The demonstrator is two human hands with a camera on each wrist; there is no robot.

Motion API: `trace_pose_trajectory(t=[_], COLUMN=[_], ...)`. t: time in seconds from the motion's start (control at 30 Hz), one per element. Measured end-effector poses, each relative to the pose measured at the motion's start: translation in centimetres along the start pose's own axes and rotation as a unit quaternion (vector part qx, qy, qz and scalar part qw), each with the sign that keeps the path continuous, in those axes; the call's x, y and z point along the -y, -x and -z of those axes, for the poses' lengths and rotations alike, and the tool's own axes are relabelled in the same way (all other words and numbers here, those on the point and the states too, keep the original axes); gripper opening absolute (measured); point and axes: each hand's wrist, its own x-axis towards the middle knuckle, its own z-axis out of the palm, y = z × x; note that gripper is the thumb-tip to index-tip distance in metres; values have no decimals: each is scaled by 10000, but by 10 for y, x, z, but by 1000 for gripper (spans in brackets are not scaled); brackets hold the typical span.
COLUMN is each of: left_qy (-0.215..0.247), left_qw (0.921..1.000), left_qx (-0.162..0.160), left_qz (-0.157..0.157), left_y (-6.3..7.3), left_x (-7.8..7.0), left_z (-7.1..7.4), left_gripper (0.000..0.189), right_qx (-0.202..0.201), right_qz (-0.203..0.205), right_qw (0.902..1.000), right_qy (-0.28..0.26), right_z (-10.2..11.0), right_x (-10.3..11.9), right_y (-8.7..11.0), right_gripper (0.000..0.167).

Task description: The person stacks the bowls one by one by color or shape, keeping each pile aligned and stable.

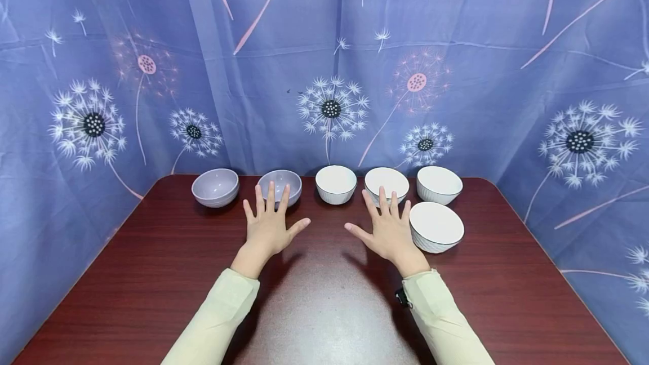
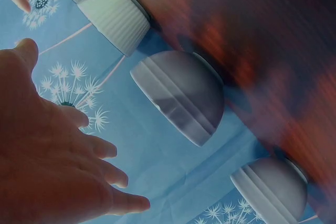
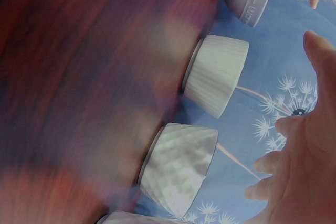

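My left hand (image 1: 269, 232) is held above the table with its fingers spread, holding nothing. In the head view its fingertips overlap a grey-purple bowl (image 1: 294, 187); the left wrist view shows a gap between the fingers and that bowl (image 2: 178, 95). Likewise spread and holding nothing, my right hand (image 1: 390, 235) hovers to the right. Its fingertips overlap a white bowl (image 1: 387, 178) with a diamond-textured side (image 3: 178, 166). Beside its little finger, nearer to me, stands a larger white bowl (image 1: 437, 224) with a textured wall. Shadows of both hands fall on the table.
Another grey-purple bowl (image 1: 215, 187) stands at the back left. A ribbed white bowl (image 1: 336, 185) sits at the back middle and one more white bowl (image 1: 439, 185) at the back right. The dark red wooden table (image 1: 329, 297) meets a blue dandelion-print curtain (image 1: 274, 100) behind.
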Motion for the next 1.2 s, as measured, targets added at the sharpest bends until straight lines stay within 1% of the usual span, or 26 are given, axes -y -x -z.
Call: trace_pose_trajectory(t=[0.37,0.57,0.7,0.8,0.93,1.2], left_qy=[84,156,60,73,179,79], left_qw=[10000,9999,9999,9999,9998,9999], left_qx=[36,-48,58,54,-63,-110], left_qz=[15,51,116,109,73,68], left_y=[1,2,1,1,1,-2], left_x=[-3,-3,-2,-2,-2,1], left_z=[3,5,5,5,7,7], left_gripper=[91,90,91,91,90,88], right_qx=[-69,5,57,18,-40,-180], right_qz=[82,44,37,35,48,96], right_qw=[9998,10000,9999,9999,10000,9998], right_qy=[-178,-63,-74,-94,-61,-2], right_z=[-1,-2,-2,-2,-1,4], right_x=[0,3,4,5,6,6], right_y=[-1,-2,-1,-2,-4,-8], right_gripper=[91,90,90,90,90,90])
